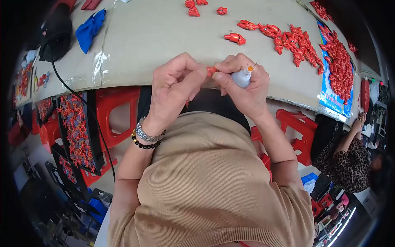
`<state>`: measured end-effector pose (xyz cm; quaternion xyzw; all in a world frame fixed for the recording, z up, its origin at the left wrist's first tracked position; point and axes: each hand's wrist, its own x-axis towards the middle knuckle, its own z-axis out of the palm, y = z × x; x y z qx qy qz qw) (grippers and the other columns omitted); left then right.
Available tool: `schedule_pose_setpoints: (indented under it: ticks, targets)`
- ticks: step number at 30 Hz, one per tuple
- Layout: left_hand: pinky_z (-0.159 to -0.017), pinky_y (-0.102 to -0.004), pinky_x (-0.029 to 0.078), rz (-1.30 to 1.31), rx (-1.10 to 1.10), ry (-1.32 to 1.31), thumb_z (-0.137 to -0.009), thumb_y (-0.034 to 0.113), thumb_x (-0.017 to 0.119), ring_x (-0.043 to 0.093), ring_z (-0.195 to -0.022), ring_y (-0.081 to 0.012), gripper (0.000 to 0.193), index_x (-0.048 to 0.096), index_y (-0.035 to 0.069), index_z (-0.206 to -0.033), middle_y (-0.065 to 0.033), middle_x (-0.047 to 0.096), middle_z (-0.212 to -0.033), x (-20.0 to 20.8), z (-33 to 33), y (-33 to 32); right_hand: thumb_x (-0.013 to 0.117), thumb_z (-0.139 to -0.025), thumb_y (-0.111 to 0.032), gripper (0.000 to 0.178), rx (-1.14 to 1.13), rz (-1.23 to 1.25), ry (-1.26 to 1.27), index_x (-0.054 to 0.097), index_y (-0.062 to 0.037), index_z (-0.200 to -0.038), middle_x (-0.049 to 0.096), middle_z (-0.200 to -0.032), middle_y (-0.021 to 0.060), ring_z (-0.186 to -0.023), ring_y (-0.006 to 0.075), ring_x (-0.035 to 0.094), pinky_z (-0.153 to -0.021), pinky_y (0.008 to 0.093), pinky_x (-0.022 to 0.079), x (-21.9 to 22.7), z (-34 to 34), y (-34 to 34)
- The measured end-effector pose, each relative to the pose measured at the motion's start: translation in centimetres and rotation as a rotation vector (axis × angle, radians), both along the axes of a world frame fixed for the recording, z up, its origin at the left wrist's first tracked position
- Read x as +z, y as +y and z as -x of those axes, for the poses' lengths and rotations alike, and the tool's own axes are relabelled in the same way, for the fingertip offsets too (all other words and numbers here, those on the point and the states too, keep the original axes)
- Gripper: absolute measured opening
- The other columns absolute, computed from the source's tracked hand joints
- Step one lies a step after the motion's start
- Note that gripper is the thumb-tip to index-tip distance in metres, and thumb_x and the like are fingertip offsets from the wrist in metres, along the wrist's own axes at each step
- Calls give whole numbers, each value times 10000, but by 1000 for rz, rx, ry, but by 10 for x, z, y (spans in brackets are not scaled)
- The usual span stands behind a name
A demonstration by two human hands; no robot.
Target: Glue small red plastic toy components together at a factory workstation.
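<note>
Between my two hands, just over the table's front edge, is a small red plastic piece (211,71). My left hand (176,84) pinches its left end with thumb and fingers. The thumb and forefinger of my right hand (247,86) grip its other end. Tucked in that same right hand is a white squeeze bottle (241,78) with an orange collar and a thin needle tip pointing up and right. A bit of red shows beneath my left hand; I cannot make out what it is. Fingers cover most of the piece.
Small red figures (302,45) lie scattered at the right, with a heap (339,68) on a blue sheet. A blue cloth (89,29) and black lamp-like object (55,39) with a cord are at left. Trays of parts (78,131) stand lower left. Another person (349,160) sits at right.
</note>
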<state>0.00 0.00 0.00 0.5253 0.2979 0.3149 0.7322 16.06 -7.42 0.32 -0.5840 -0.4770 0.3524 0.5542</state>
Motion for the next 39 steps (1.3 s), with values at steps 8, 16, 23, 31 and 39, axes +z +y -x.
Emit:
schedule_pose_setpoints:
  ticks: [8,16,23,31,39]
  targets:
    - [-454,-181,292,-52,-13,10,-914,31,587,410,-521,13,99,604,23,-817,60,508,-599,0,0,1,742,-777,30,177,-14,-146,-86,566,17,-768,686,-722,112,-655,167,684,-590,276,530,-6,2,2]
    - [-455,-182,290,-83,-8,20,-910,24,582,412,-524,15,103,602,24,-809,61,506,-597,-1,-1,0,742,-779,28,180,-4,-166,-91,562,18,-771,685,-721,118,-662,170,688,-594,278,533,-7,2,1]
    - [-423,-185,289,33,13,15,-923,83,596,421,-502,-6,114,605,22,-827,29,557,-627,6,-3,1,733,-803,-4,136,-27,-74,-6,598,7,-813,695,-707,86,-551,100,623,-491,242,486,-3,3,3]
    - [-410,-185,272,233,58,-58,-939,131,611,405,-480,-22,115,581,27,-979,-46,645,-758,7,-5,-1,731,-817,-23,135,-16,17,86,608,0,-870,714,-752,65,-531,75,599,-458,221,465,5,4,2]
    - [-404,-175,275,198,73,-103,-937,116,617,415,-475,-21,91,592,29,-951,-58,663,-766,2,-6,-5,745,-804,-14,165,-37,-4,64,584,-2,-840,727,-787,80,-621,106,676,-491,233,505,3,7,2]
